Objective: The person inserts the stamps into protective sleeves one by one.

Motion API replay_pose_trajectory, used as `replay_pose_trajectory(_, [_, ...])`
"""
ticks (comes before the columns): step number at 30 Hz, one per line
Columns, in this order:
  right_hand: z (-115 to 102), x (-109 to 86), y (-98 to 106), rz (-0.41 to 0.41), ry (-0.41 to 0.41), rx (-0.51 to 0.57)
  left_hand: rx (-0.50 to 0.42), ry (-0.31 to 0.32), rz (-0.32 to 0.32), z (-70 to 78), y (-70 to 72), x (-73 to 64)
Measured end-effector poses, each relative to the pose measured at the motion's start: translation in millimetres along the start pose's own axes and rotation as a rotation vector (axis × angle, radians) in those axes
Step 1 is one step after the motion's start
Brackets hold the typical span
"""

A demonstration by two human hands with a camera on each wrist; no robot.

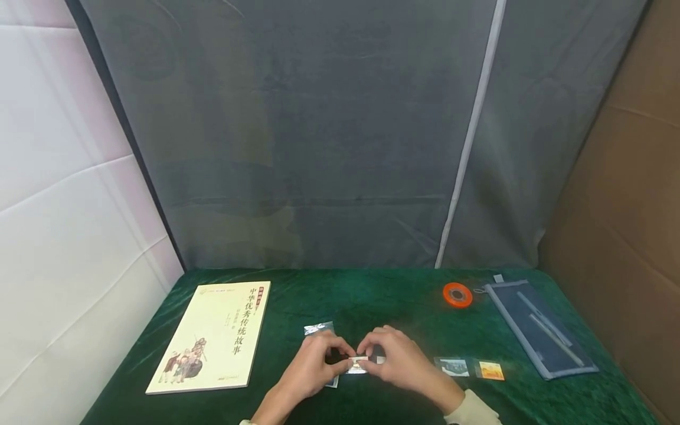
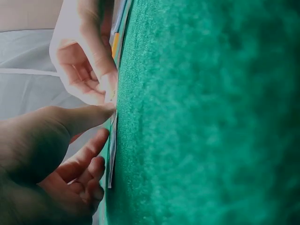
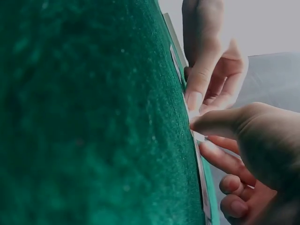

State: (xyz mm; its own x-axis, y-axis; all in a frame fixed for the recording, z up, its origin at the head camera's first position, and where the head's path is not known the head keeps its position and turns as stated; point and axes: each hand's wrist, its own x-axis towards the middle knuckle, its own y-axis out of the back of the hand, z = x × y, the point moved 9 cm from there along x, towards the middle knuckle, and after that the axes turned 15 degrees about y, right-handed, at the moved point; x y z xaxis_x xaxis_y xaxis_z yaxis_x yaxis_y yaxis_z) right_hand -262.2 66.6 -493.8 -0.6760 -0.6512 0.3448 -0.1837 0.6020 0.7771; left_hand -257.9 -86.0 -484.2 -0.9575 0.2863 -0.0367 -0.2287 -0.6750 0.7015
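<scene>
Low over the green cloth [image 1: 340,295], both hands meet at a small pale stamp-like card [image 1: 358,367]. Thumb and index finger of the left hand [image 1: 310,369] pinch its left side. From the opposite side, the right hand [image 1: 398,361] pinches it in the same way. In the left wrist view the two thumb tips nearly meet right at the cloth, with the left hand's other fingers loosely bent. Partly under the left hand lie a clear shiny sleeve [image 1: 319,328] and a blue-edged stamp-like card [image 1: 332,381].
To the left lies a cream book [image 1: 212,336] with Chinese characters. Right of the hands are a grey picture card [image 1: 454,367] and an orange one [image 1: 490,370] in clear sleeves. Farther back sit an orange tape roll [image 1: 457,295] and a blue zip pouch [image 1: 539,330].
</scene>
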Motion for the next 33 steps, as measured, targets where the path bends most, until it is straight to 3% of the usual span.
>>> replay_pose_trajectory(5, [-12.6,1.9,4.3,0.039,0.081,-0.060,0.033,0.025,0.095,-5.9,11.2,2.1])
replay_pose_trajectory(9, [-24.7,6.9,2.4,0.072,0.137,-0.020,0.027,0.063,0.212,-16.3,30.8,4.8])
replay_pose_trajectory(12, [-34.1,12.6,-8.0,0.031,0.151,-0.007,0.033,0.092,0.297,-26.2,46.5,7.7])
replay_pose_trajectory(14, [-39.9,16.1,-17.9,-0.020,0.151,-0.025,0.034,0.116,0.319,-33.6,53.4,10.9])
replay_pose_trajectory(18, [-47.0,21.1,-34.7,-0.108,0.133,-0.113,0.024,0.164,0.281,-46.3,57.4,16.7])
replay_pose_trajectory(22, [-49.0,23.1,-41.7,-0.126,0.110,-0.151,0.022,0.184,0.204,-54.1,54.2,17.4])
replay_pose_trajectory(29, [-47.6,21.3,-42.9,-0.097,0.111,-0.088,0.018,0.188,0.151,-57.4,52.9,16.5])
replay_pose_trajectory(33, [-41.8,21.0,-37.7,-0.041,0.106,0.049,-0.039,0.172,0.173,-55.2,56.6,18.8])
